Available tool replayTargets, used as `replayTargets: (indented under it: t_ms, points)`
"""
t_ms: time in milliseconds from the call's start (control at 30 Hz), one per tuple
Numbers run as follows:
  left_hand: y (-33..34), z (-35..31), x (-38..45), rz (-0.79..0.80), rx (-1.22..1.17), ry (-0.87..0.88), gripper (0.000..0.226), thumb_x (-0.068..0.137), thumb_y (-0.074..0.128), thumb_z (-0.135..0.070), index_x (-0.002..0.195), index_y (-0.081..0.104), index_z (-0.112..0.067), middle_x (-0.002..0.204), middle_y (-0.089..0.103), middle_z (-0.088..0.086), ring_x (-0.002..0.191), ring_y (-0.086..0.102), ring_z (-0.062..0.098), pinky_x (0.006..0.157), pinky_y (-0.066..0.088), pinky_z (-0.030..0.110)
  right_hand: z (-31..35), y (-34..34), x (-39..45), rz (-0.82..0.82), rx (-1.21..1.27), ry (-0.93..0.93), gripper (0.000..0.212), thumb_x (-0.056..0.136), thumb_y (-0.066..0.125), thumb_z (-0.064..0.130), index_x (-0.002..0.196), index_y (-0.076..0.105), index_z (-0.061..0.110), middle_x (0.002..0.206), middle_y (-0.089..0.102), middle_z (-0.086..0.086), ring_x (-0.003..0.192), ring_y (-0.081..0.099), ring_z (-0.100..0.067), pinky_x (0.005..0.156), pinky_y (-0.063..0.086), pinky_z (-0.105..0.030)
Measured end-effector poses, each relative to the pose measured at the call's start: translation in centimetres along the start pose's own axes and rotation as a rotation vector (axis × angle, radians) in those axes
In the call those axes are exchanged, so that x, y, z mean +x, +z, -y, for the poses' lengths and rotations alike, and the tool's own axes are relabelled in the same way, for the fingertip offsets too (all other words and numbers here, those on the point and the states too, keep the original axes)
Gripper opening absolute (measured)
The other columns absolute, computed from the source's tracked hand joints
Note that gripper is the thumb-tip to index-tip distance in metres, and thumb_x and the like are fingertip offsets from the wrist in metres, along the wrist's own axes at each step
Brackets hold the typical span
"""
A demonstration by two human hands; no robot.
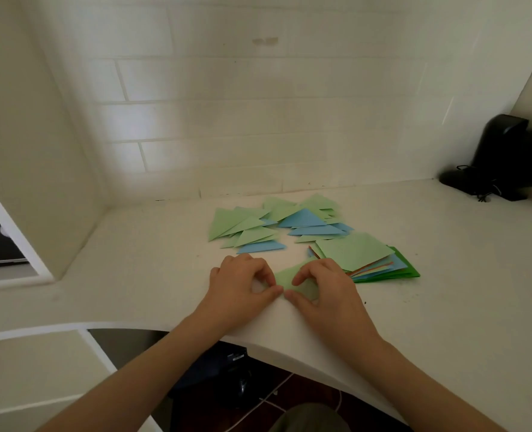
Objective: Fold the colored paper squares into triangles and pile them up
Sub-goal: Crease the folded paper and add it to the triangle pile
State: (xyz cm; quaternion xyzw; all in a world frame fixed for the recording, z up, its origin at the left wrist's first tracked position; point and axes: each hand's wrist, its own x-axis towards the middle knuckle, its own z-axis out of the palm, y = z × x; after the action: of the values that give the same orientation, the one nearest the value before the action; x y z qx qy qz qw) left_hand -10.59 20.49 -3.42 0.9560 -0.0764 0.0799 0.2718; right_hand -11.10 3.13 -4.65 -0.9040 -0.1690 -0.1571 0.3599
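Head view: green paper (289, 277) pinched between left hand (239, 288) and right hand (327, 291)

Folded triangles (277, 224) light green, blue; square stack (364, 257) green-topped, multicoloured edges; counter (152, 269) white.

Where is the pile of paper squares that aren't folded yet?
In the head view, the stack of squares sits on the white desk, just right of the right hand and in front of the folded triangles.
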Motion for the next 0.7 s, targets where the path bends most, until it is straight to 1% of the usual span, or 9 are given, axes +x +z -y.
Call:
replayTargets:
  t_ms: [133,200,233,300,367,467,500,600,700]
  points:
    - [-0.5,0.4,0.3,0.056,-0.088,0.032,0.010,0.075,0.066,-0.049,0.071,0.058,-0.044,0.088,0.056,-0.013,0.093,0.052,0.011,0.091,0.041,0.040,-0.1,-0.8,0.5,0.093,0.045,0.076,0.021,0.074,0.075,0.018,0.091,0.064,0.022,0.100,0.051,0.008,0.096,0.049,-0.006,0.088,0.038,-0.016]
    - [-0.5,0.8,0.4,0.058,-0.125,0.053,0.006,0.069,0.060,-0.052,0.071,0.060,-0.046,0.086,0.058,-0.013,0.091,0.054,0.009,0.089,0.044,0.042,-0.4,-1.3,0.3,0.101,0.042,0.063,0.019,0.075,0.074,0.015,0.090,0.067,0.023,0.101,0.055,0.009,0.096,0.051,-0.004,0.086,0.034,-0.007]
    - [-0.5,0.9,0.3,0.048,-0.136,0.064,0.010,0.067,0.057,-0.053,0.073,0.062,-0.046,0.087,0.058,-0.014,0.091,0.054,0.008,0.089,0.044,0.042,-0.4,-1.4,0.2,0.094,0.035,0.051,0.016,0.075,0.074,0.015,0.089,0.068,0.022,0.102,0.056,0.009,0.096,0.052,-0.003,0.085,0.030,-0.002]
    - [-0.4,1.1,0.1,0.022,-0.157,0.097,0.022,0.068,0.052,-0.058,0.082,0.065,-0.046,0.093,0.058,-0.017,0.095,0.053,0.008,0.091,0.043,0.043,-0.4,-1.5,-0.1,0.081,0.002,0.021,0.009,0.078,0.072,0.018,0.087,0.071,0.020,0.103,0.058,0.009,0.097,0.053,-0.003,0.084,0.026,0.003]
    - [-0.4,1.3,-0.4,0.009,-0.131,0.165,0.031,0.072,0.046,-0.058,0.094,0.063,-0.045,0.103,0.057,-0.023,0.101,0.050,0.009,0.092,0.041,0.044,-0.1,-1.4,-0.2,0.082,-0.034,-0.010,0.010,0.082,0.069,0.022,0.090,0.072,0.017,0.103,0.058,0.007,0.098,0.054,-0.004,0.086,0.027,0.000]
    - [-0.5,1.7,-1.2,-0.001,-0.092,0.230,0.030,0.079,0.045,-0.054,0.099,0.063,-0.041,0.108,0.056,-0.029,0.106,0.048,0.008,0.093,0.041,0.045,0.4,-0.9,0.2,0.057,-0.048,0.025,0.015,0.083,0.067,0.030,0.089,0.070,0.016,0.100,0.057,0.005,0.099,0.053,-0.008,0.091,0.037,-0.018]
    - [-0.6,1.8,-1.3,-0.007,-0.095,0.233,0.029,0.080,0.047,-0.052,0.102,0.062,-0.040,0.107,0.055,-0.031,0.106,0.048,0.006,0.094,0.041,0.043,0.6,-0.7,0.4,0.063,-0.037,0.048,0.015,0.083,0.068,0.032,0.088,0.069,0.017,0.101,0.054,0.005,0.102,0.050,-0.009,0.092,0.036,-0.020]
    - [-1.1,1.6,-1.7,0.020,-0.086,0.245,0.036,0.079,0.053,-0.051,0.112,0.056,-0.037,0.105,0.049,-0.034,0.104,0.044,-0.001,0.095,0.040,0.034,1.3,0.0,0.9,0.114,-0.048,0.062,0.015,0.086,0.064,0.031,0.089,0.068,0.017,0.103,0.049,0.004,0.107,0.046,-0.012,0.089,0.029,-0.017]
    - [-1.7,1.4,-1.9,0.040,-0.076,0.312,0.041,0.076,0.057,-0.054,0.114,0.055,-0.037,0.108,0.053,-0.028,0.105,0.045,-0.002,0.093,0.038,0.025,1.8,-0.3,1.7,0.175,-0.025,0.025,0.015,0.091,0.058,0.028,0.091,0.066,0.016,0.108,0.055,0.001,0.104,0.049,-0.012,0.086,0.029,-0.015]
